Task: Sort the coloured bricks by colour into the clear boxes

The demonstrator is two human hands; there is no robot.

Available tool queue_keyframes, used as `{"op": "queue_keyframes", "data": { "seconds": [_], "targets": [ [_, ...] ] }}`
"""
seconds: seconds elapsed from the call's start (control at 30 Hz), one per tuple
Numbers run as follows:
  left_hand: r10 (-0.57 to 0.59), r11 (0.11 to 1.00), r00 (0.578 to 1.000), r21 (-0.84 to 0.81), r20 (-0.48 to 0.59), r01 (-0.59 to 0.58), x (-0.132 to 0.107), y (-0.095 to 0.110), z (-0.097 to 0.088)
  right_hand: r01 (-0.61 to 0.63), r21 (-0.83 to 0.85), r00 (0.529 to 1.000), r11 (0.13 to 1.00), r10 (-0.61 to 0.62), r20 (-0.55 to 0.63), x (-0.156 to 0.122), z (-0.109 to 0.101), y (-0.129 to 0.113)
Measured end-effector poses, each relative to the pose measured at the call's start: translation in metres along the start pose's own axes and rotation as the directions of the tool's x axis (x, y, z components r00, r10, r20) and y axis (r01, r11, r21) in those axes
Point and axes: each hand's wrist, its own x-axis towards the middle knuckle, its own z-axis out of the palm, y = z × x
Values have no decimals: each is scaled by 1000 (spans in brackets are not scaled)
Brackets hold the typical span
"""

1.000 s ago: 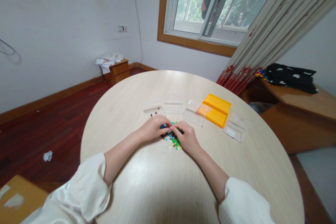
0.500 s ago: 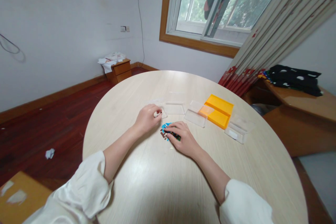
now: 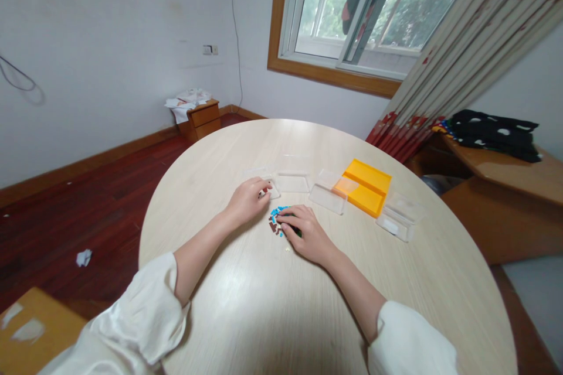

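On round table (image 3: 272, 304), clear boxes (image 3: 328, 198), yellow tray (image 3: 366, 187), hands (image 3: 275, 217) by bricks (image 3: 277, 218)

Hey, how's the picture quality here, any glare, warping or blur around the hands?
Head view: daylight from the window puts a soft sheen on the table; the wide lens bows the walls and curtain; the left hand, right hand and small coloured pieces look reasonably sharp, though the pieces are too tiny to identify.

Bench (image 3: 272, 304): pale wood grain. Small pieces (image 3: 278, 220): blue, brown, green. Tray (image 3: 367, 187): orange-yellow. Boxes (image 3: 291, 174): clear. Sleeves (image 3: 141, 322): white.
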Motion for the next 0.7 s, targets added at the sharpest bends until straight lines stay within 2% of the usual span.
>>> {"op": "queue_keyframes", "data": {
  "seconds": [0.1, 0.2, 0.43, 0.7],
  "targets": [
    [136, 988, 988, -84, 73, -130, -1, 3, 0, -21, 42, 998, 999, 23, -52, 0, 0, 2],
    [216, 970, 967, -146, 137, -196, -2, 5, 2, -23, 87, 995, 996, 32, -97, 0, 0, 4],
    [242, 965, 949, -152, 200, -214, -5, 11, 8, -66, 147, 983, 987, 90, -162, 1, -1, 7],
    [242, 964, 959, -145, 147, -221, -6, 11, 11, -56, 247, 989, 967, 87, -117, 1, -6, 4]
  ]
}}
